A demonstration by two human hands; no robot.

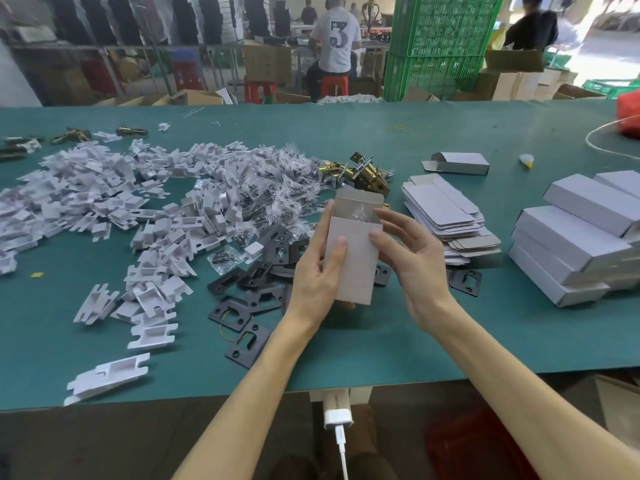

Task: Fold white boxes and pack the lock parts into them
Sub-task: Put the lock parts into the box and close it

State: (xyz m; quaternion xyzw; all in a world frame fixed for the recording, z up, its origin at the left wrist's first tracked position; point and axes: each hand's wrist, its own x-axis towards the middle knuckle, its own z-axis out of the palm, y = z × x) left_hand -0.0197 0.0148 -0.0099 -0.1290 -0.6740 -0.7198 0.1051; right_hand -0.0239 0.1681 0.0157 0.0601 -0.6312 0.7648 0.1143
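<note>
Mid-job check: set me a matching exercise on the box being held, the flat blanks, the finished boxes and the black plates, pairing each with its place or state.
Things:
1. held white box
2. flat box blanks
3. closed white boxes
4. black strike plates

Places or states:
A. stacked at the right end of the table
B. scattered loose, flat on the table
C. upright, top flap open
D. piled flat, just right of the held box

Pairs: 1-C, 2-D, 3-A, 4-B
</note>
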